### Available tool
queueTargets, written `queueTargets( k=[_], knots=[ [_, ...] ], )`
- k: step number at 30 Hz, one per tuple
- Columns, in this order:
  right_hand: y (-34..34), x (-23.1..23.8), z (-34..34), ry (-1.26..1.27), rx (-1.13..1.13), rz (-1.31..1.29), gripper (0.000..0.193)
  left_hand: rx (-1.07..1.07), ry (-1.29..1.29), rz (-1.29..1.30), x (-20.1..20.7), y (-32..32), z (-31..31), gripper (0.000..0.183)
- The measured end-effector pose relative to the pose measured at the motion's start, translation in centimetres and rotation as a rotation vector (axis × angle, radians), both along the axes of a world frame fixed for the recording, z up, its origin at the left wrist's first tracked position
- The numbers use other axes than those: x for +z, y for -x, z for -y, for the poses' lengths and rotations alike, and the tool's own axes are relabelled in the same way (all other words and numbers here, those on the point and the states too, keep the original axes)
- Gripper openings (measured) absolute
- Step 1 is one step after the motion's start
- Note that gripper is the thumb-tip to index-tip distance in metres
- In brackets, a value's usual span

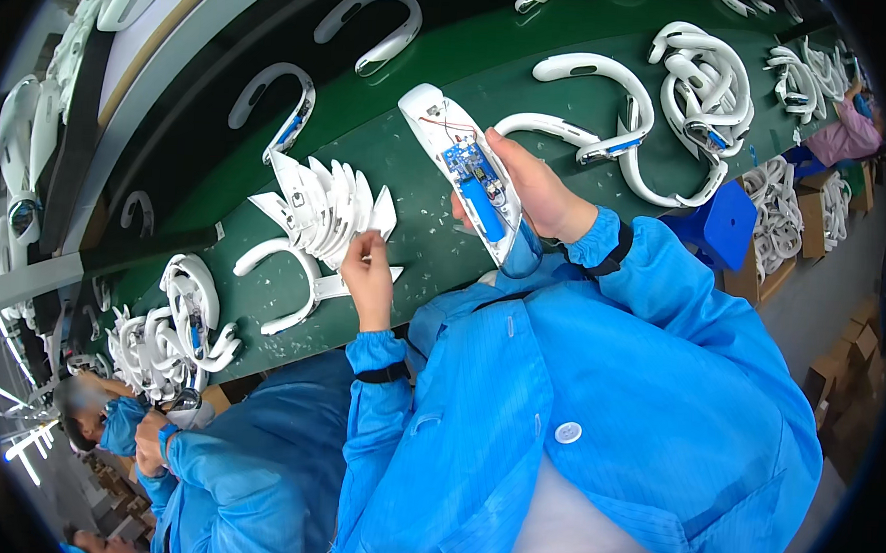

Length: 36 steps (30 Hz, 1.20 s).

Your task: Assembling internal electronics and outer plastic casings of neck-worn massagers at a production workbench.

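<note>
My right hand grips an open white plastic housing, its fingers wrapped behind and along its edge. Inside it show a blue circuit board, a blue cylindrical battery and thin red wires. My left hand is closed in a pinch at the near right side of a fanned stack of white plastic covers. What its fingertips hold, if anything, is too small to make out. Just left of that hand lies a C-shaped white neck fan part, flat on the green work surface.
More curved white neck fan parts lie right of the housing, beside a tangled pile. Another pile sits at left, near a co-worker in blue. A green conveyor belt runs behind. A blue stool stands at right.
</note>
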State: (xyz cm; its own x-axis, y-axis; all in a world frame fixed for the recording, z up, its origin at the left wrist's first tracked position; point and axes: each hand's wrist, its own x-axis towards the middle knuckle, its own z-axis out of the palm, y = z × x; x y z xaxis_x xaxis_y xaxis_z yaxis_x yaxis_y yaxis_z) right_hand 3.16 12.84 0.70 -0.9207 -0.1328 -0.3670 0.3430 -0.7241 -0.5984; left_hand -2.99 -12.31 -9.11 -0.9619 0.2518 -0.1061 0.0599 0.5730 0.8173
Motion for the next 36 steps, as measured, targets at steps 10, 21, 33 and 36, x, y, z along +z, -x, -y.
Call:
queueTargets(
  k=[10,21,33,36],
  knots=[
    [-0.6,2.5,2.4,-0.135,-0.114,-0.127,0.047,-0.221,-0.521,-0.255,13.0,-2.6,-9.6,0.043],
    [-0.7,2.9,3.0,-0.311,-0.116,-0.202,0.048,-0.22,-0.492,-0.233,12.8,-2.9,-9.2,0.025],
    [-1.1,2.4,1.8,-0.293,-0.045,-0.08,0.063,0.146,-0.315,0.022,7.5,0.9,-2.4,0.013],
    [-0.5,1.7,1.7,-0.314,-0.01,-0.07,0.063,0.006,0.361,-0.161,-0.1,2.3,2.6,0.028]
  ],
)
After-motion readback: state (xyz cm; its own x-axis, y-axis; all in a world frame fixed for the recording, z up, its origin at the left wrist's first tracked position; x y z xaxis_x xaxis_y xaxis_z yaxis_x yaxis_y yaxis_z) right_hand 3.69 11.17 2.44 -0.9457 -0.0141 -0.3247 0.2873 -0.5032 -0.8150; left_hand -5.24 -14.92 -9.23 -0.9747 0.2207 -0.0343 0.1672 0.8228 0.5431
